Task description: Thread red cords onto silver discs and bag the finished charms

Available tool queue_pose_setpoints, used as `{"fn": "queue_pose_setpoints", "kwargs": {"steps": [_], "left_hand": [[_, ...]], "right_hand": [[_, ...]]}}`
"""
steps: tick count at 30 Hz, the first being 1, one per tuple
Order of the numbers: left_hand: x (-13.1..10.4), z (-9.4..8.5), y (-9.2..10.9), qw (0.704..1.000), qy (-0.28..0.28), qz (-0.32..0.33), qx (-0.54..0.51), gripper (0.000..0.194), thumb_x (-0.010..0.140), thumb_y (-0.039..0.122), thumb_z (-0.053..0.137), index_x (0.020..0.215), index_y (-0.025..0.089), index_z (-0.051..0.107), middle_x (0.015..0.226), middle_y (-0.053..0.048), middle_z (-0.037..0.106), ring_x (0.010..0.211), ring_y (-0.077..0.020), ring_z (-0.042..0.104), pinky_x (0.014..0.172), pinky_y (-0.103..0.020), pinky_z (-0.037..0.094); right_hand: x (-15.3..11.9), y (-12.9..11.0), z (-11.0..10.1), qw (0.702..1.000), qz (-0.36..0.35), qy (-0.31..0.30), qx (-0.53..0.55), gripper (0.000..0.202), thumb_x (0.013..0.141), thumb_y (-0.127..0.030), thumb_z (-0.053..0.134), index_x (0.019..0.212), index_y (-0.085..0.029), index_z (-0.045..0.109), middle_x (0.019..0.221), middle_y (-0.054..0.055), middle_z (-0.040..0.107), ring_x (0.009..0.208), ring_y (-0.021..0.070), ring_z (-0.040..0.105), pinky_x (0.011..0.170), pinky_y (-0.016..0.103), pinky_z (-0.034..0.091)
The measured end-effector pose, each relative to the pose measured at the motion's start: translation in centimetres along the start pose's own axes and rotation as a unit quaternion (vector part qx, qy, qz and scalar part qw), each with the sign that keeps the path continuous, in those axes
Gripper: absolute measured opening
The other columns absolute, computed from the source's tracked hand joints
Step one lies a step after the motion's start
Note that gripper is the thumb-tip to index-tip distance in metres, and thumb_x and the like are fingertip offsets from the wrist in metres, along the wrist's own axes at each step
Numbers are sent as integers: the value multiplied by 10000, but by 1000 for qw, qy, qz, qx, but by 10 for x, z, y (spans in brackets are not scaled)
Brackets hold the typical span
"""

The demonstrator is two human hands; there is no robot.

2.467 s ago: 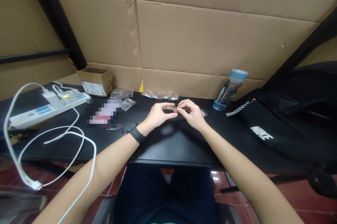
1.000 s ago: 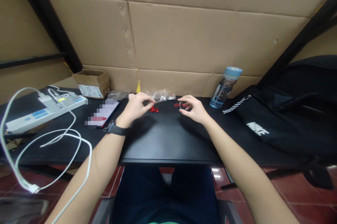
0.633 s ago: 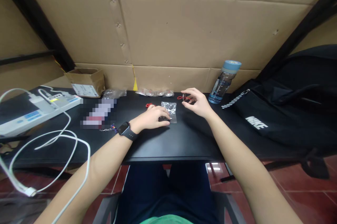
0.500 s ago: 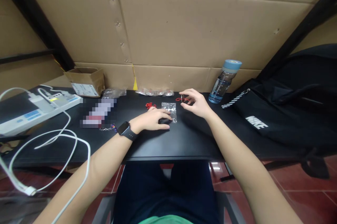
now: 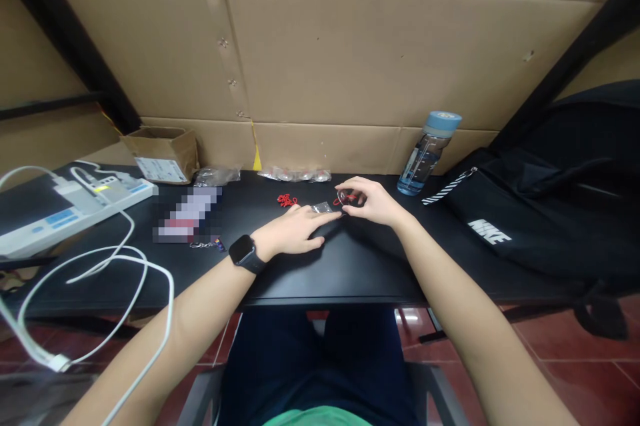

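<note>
While right grip [image 5: 374, 202] pinches a clear disc [image 5: 343, 197], red cord [image 5: 351, 198] alongside, left grip [image 5: 291, 230] spread

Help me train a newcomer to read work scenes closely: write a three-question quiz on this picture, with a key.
1. Which wrist wears the watch?
2. True or false: the red bundle lies on the table near the left hand.
3. What does the right hand hold?
A) The bottle
B) A small round piece
C) The carton

Key: 1. The left. 2. True. 3. B.
</note>
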State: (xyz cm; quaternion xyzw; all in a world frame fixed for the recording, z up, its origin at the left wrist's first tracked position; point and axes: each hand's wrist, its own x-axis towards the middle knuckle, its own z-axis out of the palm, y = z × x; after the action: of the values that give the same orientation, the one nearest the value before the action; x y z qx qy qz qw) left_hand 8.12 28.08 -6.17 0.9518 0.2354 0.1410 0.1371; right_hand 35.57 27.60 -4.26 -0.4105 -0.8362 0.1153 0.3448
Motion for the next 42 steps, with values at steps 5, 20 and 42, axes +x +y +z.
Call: {"fn": "queue_pose_setpoints", "kwargs": {"steps": [5, 20, 42], "left_hand": [[0, 1, 3, 996, -58, -21, 58, 589, 915, 128, 473, 1456, 306, 626, 1491, -85, 628, 1326, -327, 549, 1091, -500, 385], [1, -3, 1, 989, 12, -12, 146, 196, 985, 379, 667, 1042, 221, 768, 1262, -92, 722, 1232, -276, 615, 975, -407, 366], [3, 2, 9, 986, 8, -60, 155, 276, 1010, 410, 620, 1201, 229, 703, 1191, -84, 750, 1098, -285, 699, 1021, -470, 340]], "right_hand": [[0, -7, 0, 1000, -1, -21, 1, 483, 768, -201, 787, 1246, -249, 735, 1186, 69, 725, 819, 167, 677, 703, 299, 550], [0, -19, -6, 986, 25, -165, -9, 419, 751, -182, 796, 1167, -219, 761, 1051, 36, 752, 772, 153, 647, 723, 278, 507], [2, -32, 13, 968, 1, -221, -119, 254, 788, -286, 815, 1028, -205, 799, 980, 72, 745, 878, 225, 686, 800, 304, 496]]}}
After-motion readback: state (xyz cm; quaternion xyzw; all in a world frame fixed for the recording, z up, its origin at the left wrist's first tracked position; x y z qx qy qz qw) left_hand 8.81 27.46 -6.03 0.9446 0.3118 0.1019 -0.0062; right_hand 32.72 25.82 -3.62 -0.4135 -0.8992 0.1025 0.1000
